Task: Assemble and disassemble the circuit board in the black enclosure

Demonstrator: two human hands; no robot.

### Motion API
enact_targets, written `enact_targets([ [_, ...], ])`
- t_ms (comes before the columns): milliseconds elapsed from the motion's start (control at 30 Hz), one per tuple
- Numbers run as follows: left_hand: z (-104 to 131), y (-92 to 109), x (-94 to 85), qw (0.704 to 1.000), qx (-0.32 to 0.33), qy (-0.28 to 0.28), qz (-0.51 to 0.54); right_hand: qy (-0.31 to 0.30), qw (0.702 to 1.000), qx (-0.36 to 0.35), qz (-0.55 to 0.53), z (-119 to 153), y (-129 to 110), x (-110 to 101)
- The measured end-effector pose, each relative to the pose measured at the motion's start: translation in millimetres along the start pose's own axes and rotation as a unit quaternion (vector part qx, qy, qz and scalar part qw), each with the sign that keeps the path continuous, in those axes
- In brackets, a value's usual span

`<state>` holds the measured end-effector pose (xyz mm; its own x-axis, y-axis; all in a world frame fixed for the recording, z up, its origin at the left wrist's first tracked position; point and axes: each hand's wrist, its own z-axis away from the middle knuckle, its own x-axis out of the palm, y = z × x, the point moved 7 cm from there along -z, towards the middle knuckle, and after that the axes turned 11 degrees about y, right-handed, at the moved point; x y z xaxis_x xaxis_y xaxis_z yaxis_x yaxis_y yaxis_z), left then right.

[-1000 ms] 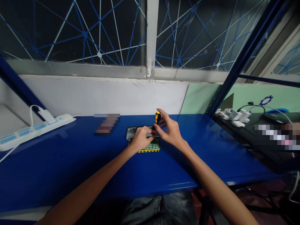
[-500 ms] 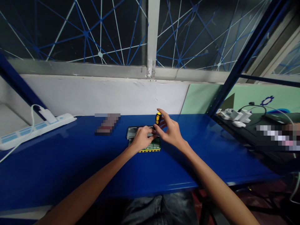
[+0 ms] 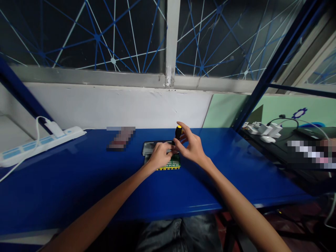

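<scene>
My right hand [image 3: 193, 145] has its thumb and fingers around the black and yellow handle of a screwdriver [image 3: 179, 131], which stands nearly upright. Close beside it, my left hand [image 3: 161, 154] has its fingers pinched together at the screwdriver's lower end; whatever they grip is hidden. Below both hands lies an open dark case [image 3: 147, 148] with a grey tray at the back. Its front part holds a green panel [image 3: 174, 163] with rows of small pale pieces and a yellow toothed strip [image 3: 168, 168] along the near edge. My left hand covers much of the case.
On the blue table [image 3: 110, 189], a blurred-out flat object [image 3: 120, 139] lies left of the case. A white power strip [image 3: 39, 145] with a plug and cable runs along the left. Chargers [image 3: 270, 129] and cables sit on a dark table at the right. A wall rises behind.
The screwdriver handle has turned: its yellow front marking no longer faces me, and mostly black shows below the yellow top. Both hands stay in nearly the same place.
</scene>
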<state>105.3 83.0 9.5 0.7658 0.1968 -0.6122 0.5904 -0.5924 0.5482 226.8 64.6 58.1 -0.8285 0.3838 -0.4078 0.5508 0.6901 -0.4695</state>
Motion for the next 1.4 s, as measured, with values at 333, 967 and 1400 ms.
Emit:
enact_targets([
  [333,2.0,0.8,0.3,1.000,-0.021,0.000,-0.005,0.012,1.000,0.008,0.002,-1.2,1.7,-1.9],
  [967,3.8,2.3,-8.7,0.999,0.028,-0.018,0.013,0.033,0.995,0.056,0.081,-17.7,45.6,-25.0],
  [1400,6.6,2.3,-2.5,0.998,0.057,-0.037,-0.001,-0.005,0.995,0.046,0.083,-13.0,44.0,-13.0],
])
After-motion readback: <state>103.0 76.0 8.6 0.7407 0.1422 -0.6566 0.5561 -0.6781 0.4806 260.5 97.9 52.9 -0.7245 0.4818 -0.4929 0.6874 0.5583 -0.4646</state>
